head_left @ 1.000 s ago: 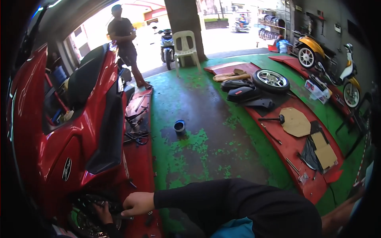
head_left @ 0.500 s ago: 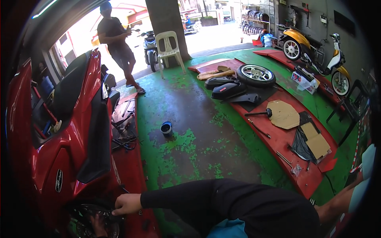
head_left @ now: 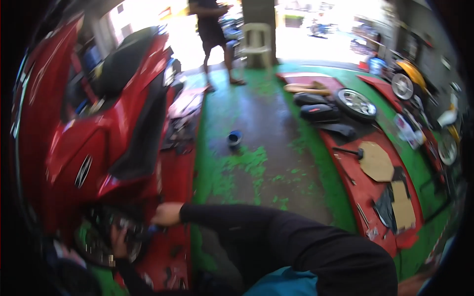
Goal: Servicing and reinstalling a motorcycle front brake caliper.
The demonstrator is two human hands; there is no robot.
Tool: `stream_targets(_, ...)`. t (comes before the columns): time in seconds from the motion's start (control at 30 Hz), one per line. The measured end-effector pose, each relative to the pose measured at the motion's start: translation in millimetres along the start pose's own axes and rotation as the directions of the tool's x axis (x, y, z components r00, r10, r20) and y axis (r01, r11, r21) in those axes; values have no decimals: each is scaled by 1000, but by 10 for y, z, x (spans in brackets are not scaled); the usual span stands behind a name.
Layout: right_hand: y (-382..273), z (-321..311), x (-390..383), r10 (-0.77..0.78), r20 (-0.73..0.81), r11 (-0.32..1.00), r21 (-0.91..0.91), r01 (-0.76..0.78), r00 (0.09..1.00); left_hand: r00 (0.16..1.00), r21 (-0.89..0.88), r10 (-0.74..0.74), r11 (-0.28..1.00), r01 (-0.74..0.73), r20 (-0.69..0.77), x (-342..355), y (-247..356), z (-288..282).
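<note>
A red scooter stands at the left, its front wheel low in the view. My left hand is at this wheel, fingers stretched upward in front of the dark wheel centre; whether they touch it is blurred. My right hand is just right of the wheel, its arm in a black sleeve reaching across from the right. The fingers of this hand are curled around something small, dark and bluish that motion blur hides.
A red lift platform lies under the scooter, with dark loose parts on it. A small tub sits on the green floor. The right platform holds a mallet, cardboard and a wheel. A person stands beside a chair.
My view has turned left and down, so the scene sits further right and the far things higher. Both hands remain by the front wheel, the right one slightly farther from the left.
</note>
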State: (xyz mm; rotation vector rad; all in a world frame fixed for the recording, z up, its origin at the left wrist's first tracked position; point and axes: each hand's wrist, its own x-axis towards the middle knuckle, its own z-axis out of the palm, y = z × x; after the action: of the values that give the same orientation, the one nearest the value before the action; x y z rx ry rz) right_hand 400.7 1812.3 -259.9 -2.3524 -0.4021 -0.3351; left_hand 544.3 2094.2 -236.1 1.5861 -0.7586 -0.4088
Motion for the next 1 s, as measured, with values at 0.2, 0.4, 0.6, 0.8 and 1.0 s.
stream_targets(0.2, -305, -379, 50, 282, 272, 915, 213, -343, 920, 986, 314, 167, 935, -163, 14, 95, 12, 131)
stream_targets(0.4, -184, 89, 120, 160, 275, 982, 56, -182, 948, 994, -79, -29, 997, 21, -108, -69, 281, 352)
stream_targets(0.6, -780, 128, 304, 241, 267, 957, -223, -183, 933, 974, 323, -27, 941, 100, -223, -193, 688, 457)
stream_targets(0.8, -944, 222, 389, 307, 118, 922, -281, -265, 944, 983, 175, 13, 984, 20, -183, -33, 507, 484)
stream_targets(1.0, -901, 250, 476, 356, 31, 908, -248, -338, 934, 983, 56, 8, 998, 3, -186, -1, 438, 519)
